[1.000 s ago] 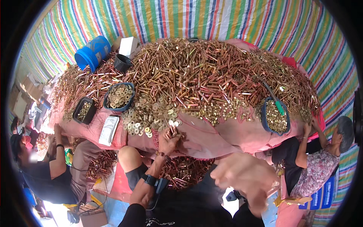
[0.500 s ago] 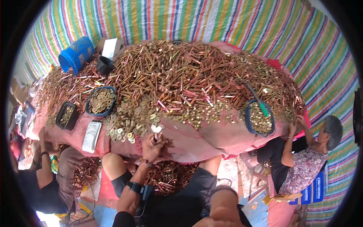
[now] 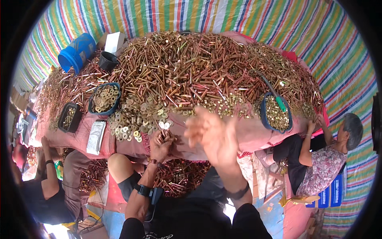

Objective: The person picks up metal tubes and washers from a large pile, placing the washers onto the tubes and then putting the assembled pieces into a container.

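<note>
My left hand [image 3: 160,145] is closed around a small bunch of reddish metal bolts [image 3: 160,137] at the cloth's front edge, just below the loose washers. Fingers hide most of the bunch. To its right, my right hand [image 3: 217,137] is raised over the cloth with its fingers apart, partly smeared by motion, and nothing shows in it. Flat round washers [image 3: 139,119] lie spread beyond my left hand. Small brass-coloured nuts [image 3: 227,106] are scattered behind my right hand. A large heap of long coppery bolts [image 3: 175,71] covers the far side.
A blue-rimmed basin of washers [image 3: 114,110], a dark tray [image 3: 75,125] and a silvery packet [image 3: 96,137] are at left. At right stands a basin of nuts [image 3: 263,113] with a green-handled tool [image 3: 281,104]. A blue bucket [image 3: 71,63] lies behind. People sit at both sides.
My right hand has come up from low near my lap to above the cloth, fingers spreading. My left hand stays nearly in place, still closed. The view has shifted slightly.
</note>
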`<state>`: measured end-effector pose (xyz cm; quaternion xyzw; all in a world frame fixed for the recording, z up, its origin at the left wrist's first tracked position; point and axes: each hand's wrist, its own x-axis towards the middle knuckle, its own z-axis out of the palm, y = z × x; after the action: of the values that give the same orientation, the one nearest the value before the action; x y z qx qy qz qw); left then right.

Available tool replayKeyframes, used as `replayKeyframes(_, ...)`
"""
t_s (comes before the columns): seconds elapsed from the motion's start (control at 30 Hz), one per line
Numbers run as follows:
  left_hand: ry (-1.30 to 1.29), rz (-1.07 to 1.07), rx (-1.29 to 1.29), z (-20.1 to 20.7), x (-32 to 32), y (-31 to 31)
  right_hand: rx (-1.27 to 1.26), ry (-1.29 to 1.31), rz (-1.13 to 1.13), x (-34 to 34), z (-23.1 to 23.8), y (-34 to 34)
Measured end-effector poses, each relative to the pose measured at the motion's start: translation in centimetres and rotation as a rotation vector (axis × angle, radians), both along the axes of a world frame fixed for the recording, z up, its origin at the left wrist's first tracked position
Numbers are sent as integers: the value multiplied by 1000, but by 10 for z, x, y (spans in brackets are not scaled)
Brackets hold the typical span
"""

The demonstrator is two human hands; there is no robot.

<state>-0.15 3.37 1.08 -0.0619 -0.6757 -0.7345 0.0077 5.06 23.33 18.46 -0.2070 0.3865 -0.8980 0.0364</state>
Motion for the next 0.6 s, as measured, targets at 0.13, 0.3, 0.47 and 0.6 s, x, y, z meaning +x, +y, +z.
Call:
replayKeyframes(0.13, -13, 2, 15, -8, -3, -1, 12, -210, -154, -55, -35, 7)
replayKeyframes(0.3, -22, -15, -4, -7, -3, -5, 82, -378, -270, -95, -66, 7)
replayKeyframes(0.47, -54, 1, 104, -6, -1, -3, 55, -484, -312, -114, -76, 1)
replayKeyframes(0.6, -15, 72, 81, -6, 0, 3, 176, -482, -324, -112, -86, -10)
